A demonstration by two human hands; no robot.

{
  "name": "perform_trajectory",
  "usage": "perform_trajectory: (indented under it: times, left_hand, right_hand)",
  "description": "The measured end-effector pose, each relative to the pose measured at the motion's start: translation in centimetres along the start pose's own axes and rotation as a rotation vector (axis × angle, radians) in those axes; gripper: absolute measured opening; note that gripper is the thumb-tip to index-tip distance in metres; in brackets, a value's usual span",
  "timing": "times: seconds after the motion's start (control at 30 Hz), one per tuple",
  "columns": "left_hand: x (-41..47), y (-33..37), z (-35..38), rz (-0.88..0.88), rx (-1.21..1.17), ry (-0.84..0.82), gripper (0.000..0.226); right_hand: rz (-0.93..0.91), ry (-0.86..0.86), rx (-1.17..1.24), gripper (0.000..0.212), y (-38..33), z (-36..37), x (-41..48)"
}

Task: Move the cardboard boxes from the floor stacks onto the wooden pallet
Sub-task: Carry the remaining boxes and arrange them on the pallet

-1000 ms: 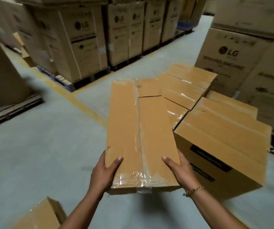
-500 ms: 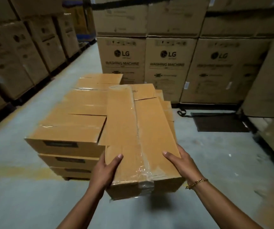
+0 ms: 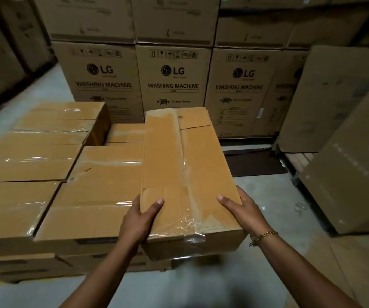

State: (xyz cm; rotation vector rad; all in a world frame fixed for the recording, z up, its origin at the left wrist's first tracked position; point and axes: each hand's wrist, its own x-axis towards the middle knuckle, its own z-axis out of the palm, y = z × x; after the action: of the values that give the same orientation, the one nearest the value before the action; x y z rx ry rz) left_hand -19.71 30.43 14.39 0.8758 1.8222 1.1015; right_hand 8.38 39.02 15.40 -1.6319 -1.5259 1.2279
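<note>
The taped cardboard box (image 3: 188,174) is in the air between the two hands, its long axis pointing away from the person and its near end tipped a little low. The left hand (image 3: 139,221) grasps the near left corner, thumb (image 3: 155,204) flat on the lid. The right hand (image 3: 243,210) grasps the near right edge the same way, thumb (image 3: 223,200) on top; the remaining fingers of both go down the sides and out of sight. Holding it at one end like this probably leaves the far end free to be set down first and slid into place.

Directly left of the left hand, touching or nearly touching the carried box, is the stack of like boxes (image 3: 94,196), laid in tight rows several layers deep. Beyond that hand's thumb one spot sits lower (image 3: 125,134), but the carried box lines up with the stack's right flank instead, so I judge it is meant for a fresh column there (the pallet under the stack is not clearly visible, only a dark base).

The right wrist wears a gold bracelet (image 3: 263,235). Right of that hand is bare concrete floor (image 3: 268,196). Ahead of it a dark mat (image 3: 254,163) lies on the floor, and further right large plain cartons (image 3: 345,174) stand at an angle. Far beyond both hands a wall of washing machine cartons (image 3: 172,85) closes the aisle.
</note>
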Motion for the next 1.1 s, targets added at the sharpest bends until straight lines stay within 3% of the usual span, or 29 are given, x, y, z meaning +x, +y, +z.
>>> perform_trajectory:
  times: [0.07,0.27,0.43,0.63,0.97,1.1]
  left_hand:
    - [2.7,1.0,2.2,0.002,0.015,-0.006,0.096]
    - [12.6,4.3,8.0,-0.002,0.015,-0.006,0.09]
    - [22.2,7.8,11.8,-0.019,-0.005,-0.003,0.09]
    - [31.7,11.8,14.8,-0.046,-0.012,0.028,0.056]
    - [46.5,15.3,20.0,-0.155,-0.074,0.311,0.085]
    - [50.8,17.3,23.3,-0.224,-0.143,0.445,0.085]
  right_hand:
    - [0.004,0.005,-0.006,0.068,0.3,-1.4,3.0]
    - [0.028,-0.017,-0.026,0.044,-0.3,-4.1,14.5]
    - [0.017,-0.034,-0.055,0.059,-2.4,-5.8,25.0]
    - [0.008,-0.129,-0.046,0.054,-5.9,-7.0,37.2]
    - [-0.06,-0.405,-0.034,0.056,-9.7,-5.0,60.9]
    - [-0.139,-0.516,-0.174,0.082,-11.0,-4.7,70.3]
